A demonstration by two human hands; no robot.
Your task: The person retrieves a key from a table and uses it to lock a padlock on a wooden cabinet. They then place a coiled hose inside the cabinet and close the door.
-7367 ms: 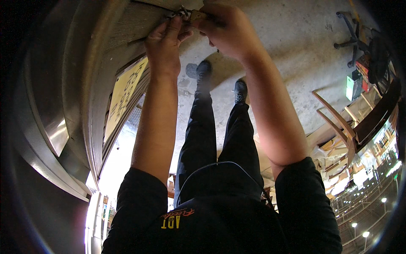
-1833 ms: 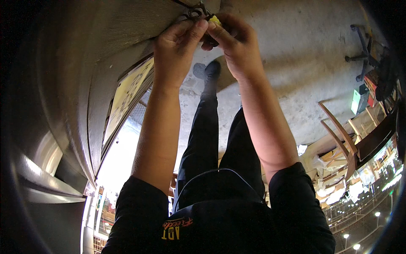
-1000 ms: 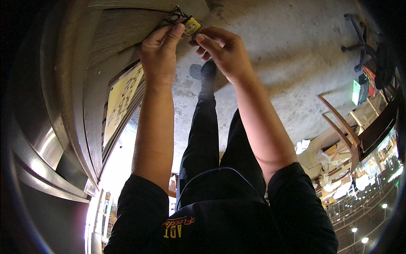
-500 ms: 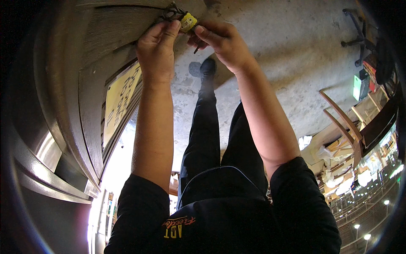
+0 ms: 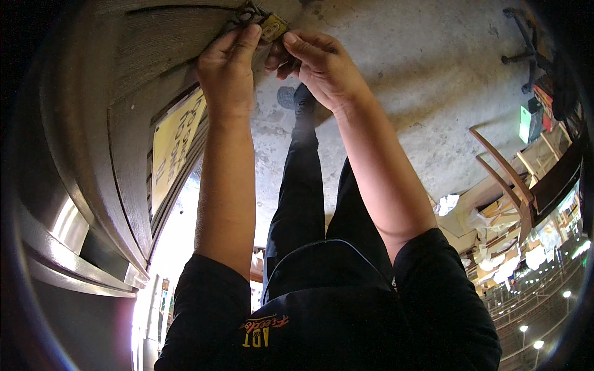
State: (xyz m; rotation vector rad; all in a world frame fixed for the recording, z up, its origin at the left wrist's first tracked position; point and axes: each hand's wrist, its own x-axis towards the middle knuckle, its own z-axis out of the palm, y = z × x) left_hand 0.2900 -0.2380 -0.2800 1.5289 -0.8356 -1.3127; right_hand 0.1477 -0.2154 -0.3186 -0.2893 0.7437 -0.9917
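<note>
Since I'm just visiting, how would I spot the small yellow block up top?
Start at the dark panel on the left, then go up to where it borders the grey floor. There the small yellow block sits between the fingertips of the left hand and right hand. Unlike the larger, flat yellow sign, it is next to dark loops.

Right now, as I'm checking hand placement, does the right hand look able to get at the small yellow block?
Probably yes. The right hand sits close to the right end of the yellow block, with nothing visible between them. The left hand is at the opposite end.
</note>
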